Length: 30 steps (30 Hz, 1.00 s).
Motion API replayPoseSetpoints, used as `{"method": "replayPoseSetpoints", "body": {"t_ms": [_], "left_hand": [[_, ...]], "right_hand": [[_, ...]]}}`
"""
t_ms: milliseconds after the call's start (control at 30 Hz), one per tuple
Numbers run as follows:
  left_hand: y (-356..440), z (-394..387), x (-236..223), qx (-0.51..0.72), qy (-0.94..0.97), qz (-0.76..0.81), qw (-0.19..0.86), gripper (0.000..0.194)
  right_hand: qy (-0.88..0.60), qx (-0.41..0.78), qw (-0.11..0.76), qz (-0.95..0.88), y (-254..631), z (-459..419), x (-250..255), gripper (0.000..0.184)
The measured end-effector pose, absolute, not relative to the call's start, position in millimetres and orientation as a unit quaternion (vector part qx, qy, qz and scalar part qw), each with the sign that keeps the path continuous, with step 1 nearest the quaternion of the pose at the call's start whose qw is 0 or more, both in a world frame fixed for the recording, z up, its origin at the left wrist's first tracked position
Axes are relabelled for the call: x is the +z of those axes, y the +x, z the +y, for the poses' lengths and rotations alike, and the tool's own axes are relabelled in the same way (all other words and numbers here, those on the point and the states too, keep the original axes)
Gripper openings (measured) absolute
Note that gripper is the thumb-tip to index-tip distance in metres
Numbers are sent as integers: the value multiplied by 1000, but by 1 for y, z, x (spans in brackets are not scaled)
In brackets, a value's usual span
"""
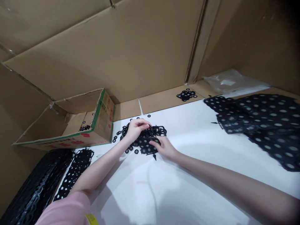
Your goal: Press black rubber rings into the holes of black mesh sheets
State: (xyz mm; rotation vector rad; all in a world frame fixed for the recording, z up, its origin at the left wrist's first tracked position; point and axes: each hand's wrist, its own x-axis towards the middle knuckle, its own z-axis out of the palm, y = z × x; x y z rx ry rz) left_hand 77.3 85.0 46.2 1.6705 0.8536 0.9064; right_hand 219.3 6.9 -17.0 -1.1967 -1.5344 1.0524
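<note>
Near the middle of the white table, a black perforated sheet (146,143) with rows of round holes lies under both my hands. My right hand (165,147) is closed on its right side, thumb on top. Over its upper part, my left hand (136,128) pinches a small black piece (150,126) between thumb and fingertips; whether it is still joined to the sheet I cannot tell. Loose black rings (136,151) are scattered to the left of the sheet and behind it, partly hidden by my left hand and wrist.
An open cardboard box (103,118) with some black rings inside stands at the left. Further perforated sheets (269,115) lie at the right, others (75,168) at the left. A ring pile (186,95) and a clear plastic bag (234,80) lie near the cardboard wall (140,50).
</note>
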Motion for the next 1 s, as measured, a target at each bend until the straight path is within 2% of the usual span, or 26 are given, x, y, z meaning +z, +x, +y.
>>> {"method": "replayPoseSetpoints", "body": {"t_ms": [233, 367, 467, 600, 767, 1000], "left_hand": [[67, 101, 41, 448, 674, 393, 437, 22], [48, 109, 52, 468, 702, 405, 353, 19], [35, 102, 52, 448, 751, 397, 278, 14], [22, 93, 43, 384, 821, 368, 208, 17], [11, 92, 37, 331, 863, 349, 154, 17], [21, 66, 38, 346, 883, 290, 124, 27]], "right_hand": [[-469, 457, 458, -601, 216, 4, -20, 24], [-465, 483, 459, -583, 216, 2, -18, 26], [-462, 499, 466, -566, 220, 2, -13, 32], [-454, 518, 483, -540, 223, 3, -9, 38], [-449, 525, 500, -522, 224, 3, -8, 37], [-446, 529, 514, -507, 224, 3, -7, 36]]}}
